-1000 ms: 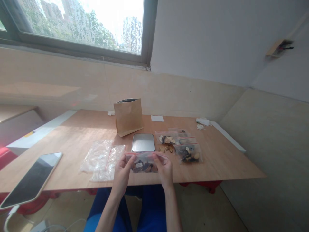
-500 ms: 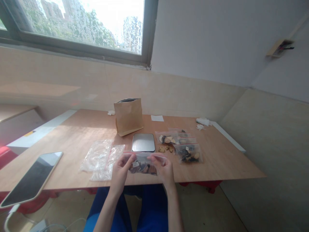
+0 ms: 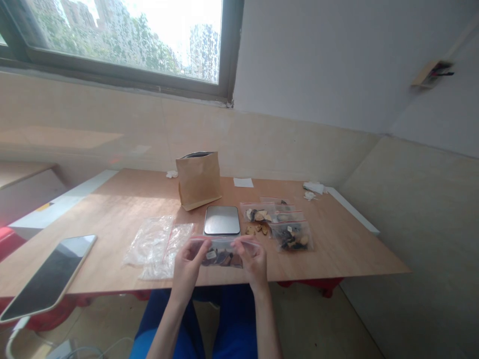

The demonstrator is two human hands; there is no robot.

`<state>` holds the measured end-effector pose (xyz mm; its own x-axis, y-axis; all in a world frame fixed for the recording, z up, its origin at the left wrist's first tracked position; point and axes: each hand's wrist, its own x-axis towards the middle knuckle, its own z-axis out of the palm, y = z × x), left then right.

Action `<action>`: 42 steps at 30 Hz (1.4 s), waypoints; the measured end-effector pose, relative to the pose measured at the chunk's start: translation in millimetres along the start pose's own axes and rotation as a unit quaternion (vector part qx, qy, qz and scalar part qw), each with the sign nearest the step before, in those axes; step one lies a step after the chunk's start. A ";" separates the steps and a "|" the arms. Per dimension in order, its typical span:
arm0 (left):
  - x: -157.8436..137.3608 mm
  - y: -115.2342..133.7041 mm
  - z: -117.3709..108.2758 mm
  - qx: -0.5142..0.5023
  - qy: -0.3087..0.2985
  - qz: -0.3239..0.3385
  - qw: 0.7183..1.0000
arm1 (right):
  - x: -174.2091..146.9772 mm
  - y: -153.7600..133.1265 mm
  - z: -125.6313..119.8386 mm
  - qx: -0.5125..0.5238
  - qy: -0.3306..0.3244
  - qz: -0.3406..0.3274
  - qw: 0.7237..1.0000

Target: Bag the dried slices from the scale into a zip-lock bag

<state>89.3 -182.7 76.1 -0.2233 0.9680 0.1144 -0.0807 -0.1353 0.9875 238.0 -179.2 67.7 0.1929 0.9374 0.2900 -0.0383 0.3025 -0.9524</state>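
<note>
Between my two hands a clear zip bag [image 3: 223,256] with a red seal strip is held by its top edge. Dark and brown dried slices and a small white label show inside it. My left hand [image 3: 187,259] pinches the left end of the seal, and my right hand [image 3: 254,259] pinches the right end. The bag is close to the table's front edge, just in front of a silver square scale [image 3: 222,220]. Beside the scale lie loose dried slices [image 3: 256,229]. Filled zip bags [image 3: 292,238] of similar slices rest to the right.
A brown paper pouch [image 3: 199,179] stands with its top open behind the scale. Empty clear bags [image 3: 153,239] lie on the left. A phone [image 3: 50,276] with a cable is at the front left. White paper [image 3: 243,182] and crumpled tissue [image 3: 314,188] lie at the back.
My right hand has shifted slightly left along the seal, and the bag's lower edge sits a little higher. Both hands keep their pinch.
</note>
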 end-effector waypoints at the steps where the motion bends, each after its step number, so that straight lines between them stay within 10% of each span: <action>1: 0.8 -1.2 -1.3 0.000 -0.012 0.001 1.000 | 0.2 0.1 0.0 0.007 -0.002 0.007 1.000; 42: 0.9 2.6 -2.5 -0.007 -0.104 0.015 0.994 | -3.0 -7.6 9.8 0.001 -0.067 0.026 0.997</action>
<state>86.5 -182.7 78.5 -0.0197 0.9860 0.1656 -0.0912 -0.1667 0.9818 228.2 -182.7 75.0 0.0579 0.9666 0.2497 -0.0467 0.2525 -0.9665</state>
